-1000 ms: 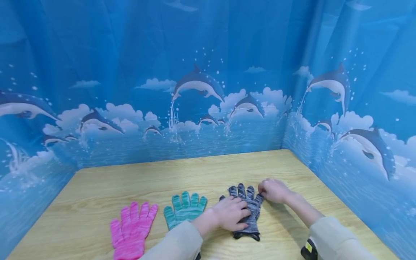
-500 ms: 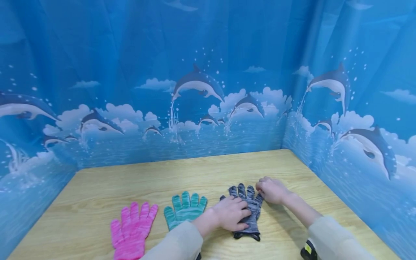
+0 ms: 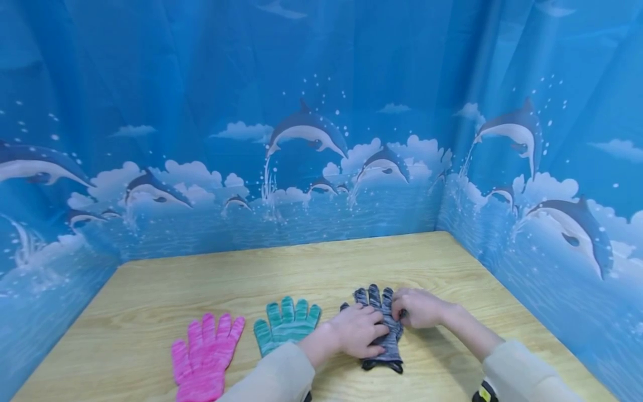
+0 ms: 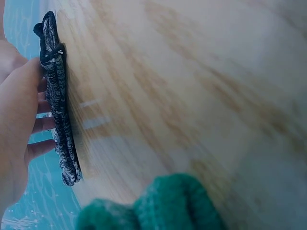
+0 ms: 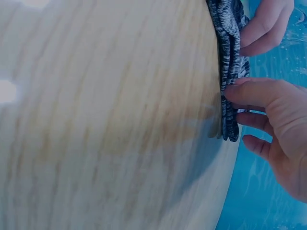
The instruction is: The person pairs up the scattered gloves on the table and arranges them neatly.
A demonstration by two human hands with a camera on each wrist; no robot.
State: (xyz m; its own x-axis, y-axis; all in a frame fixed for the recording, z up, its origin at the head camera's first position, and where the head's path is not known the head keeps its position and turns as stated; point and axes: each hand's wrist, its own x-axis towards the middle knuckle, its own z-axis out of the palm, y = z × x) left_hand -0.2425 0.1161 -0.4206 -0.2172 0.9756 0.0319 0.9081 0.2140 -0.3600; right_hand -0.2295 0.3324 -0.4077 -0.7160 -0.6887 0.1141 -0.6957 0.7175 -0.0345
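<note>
A grey-and-black knit glove [image 3: 390, 346] lies on the wooden table at right of centre, its cuff towards me and its fingers pointing away. My left hand [image 3: 355, 330] rests on the glove's palm with fingers spread, hiding part of it. At the glove's right side, my right hand [image 3: 421, 308] pinches its outer finger between thumb and fingertips. The right wrist view shows the layered glove edge [image 5: 230, 67] beside my right thumb. In the left wrist view the glove [image 4: 58, 105] appears edge-on under my left fingers.
A green striped glove [image 3: 287, 324] lies left of my left hand, partly covered by my sleeve. Further left is a pink glove [image 3: 207, 352]. The wooden table [image 3: 241, 273] is bounded by a blue dolphin-print curtain [image 3: 211, 123] at the back and sides.
My right hand has moved slightly left and inward over the grey glove, bringing the outer finger with it. My left hand has stayed on the palm.
</note>
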